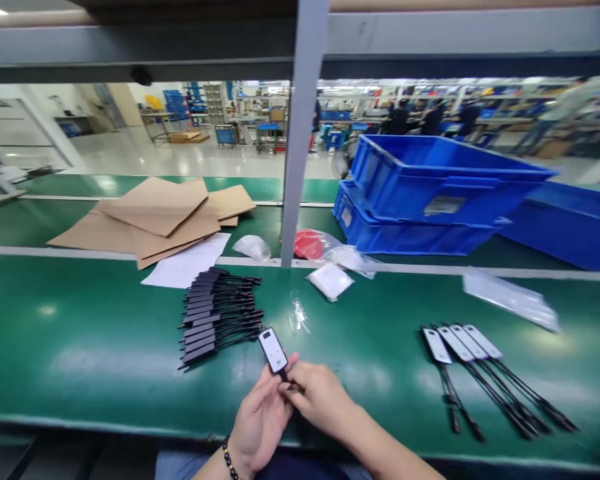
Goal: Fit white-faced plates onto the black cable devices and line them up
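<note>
Both my hands meet over the near edge of the green bench (80, 347). My left hand (258, 421), with a bead bracelet at the wrist, is closed around a small black device with a white label (273, 351), which sticks up and away from me. My right hand (318, 397) pinches the thin black cable end (294, 387) at the device's base. A stack of the same black devices with cables (219, 320) lies just left of my hands. Several labelled ones (485, 373) lie in a row to the right.
Cardboard sheets (155, 217) and a white paper (187, 261) lie at the back left. Two stacked blue crates (430, 193) stand at the back right. Small plastic bags (330, 280), one with something red (307, 243), surround a grey post (300, 133). People work far behind.
</note>
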The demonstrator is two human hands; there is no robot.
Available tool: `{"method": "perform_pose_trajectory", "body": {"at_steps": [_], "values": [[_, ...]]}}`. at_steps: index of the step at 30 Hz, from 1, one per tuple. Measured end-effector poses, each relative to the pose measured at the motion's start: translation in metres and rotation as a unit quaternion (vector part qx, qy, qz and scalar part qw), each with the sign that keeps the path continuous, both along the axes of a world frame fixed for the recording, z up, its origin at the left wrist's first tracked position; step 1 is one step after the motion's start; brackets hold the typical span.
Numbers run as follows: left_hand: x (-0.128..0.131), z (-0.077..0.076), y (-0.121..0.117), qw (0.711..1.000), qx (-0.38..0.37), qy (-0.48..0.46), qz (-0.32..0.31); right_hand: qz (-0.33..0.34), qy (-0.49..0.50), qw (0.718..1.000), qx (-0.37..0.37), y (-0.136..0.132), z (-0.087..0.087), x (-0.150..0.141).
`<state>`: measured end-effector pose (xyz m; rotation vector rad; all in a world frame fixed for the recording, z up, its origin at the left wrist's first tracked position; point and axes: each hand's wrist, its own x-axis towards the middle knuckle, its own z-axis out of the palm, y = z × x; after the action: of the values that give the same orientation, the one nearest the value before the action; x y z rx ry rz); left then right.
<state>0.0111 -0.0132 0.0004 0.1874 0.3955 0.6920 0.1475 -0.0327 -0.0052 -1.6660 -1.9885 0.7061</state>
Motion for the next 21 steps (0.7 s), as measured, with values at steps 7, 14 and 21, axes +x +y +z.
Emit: {"method": "perform_pose_trajectory", "body": {"at_steps": [7,14,21], "values": [[0.003,-0.02,-0.012,0.987,0.068,0.044,-0.137,-0.165,-0.135,0.976,-0.049,-0.039,0.001,0.053],[-0.008,-0.045,-0.006,0.975,0.072,0.101,-0.182,-0.363,-0.277,0.875,-0.159,-0.071,-0.023,0.154],[-0.013,-0.053,-0.003,0.967,0.026,0.118,-0.224,-0.451,-0.304,0.819,-0.182,-0.091,-0.037,0.191]]}}
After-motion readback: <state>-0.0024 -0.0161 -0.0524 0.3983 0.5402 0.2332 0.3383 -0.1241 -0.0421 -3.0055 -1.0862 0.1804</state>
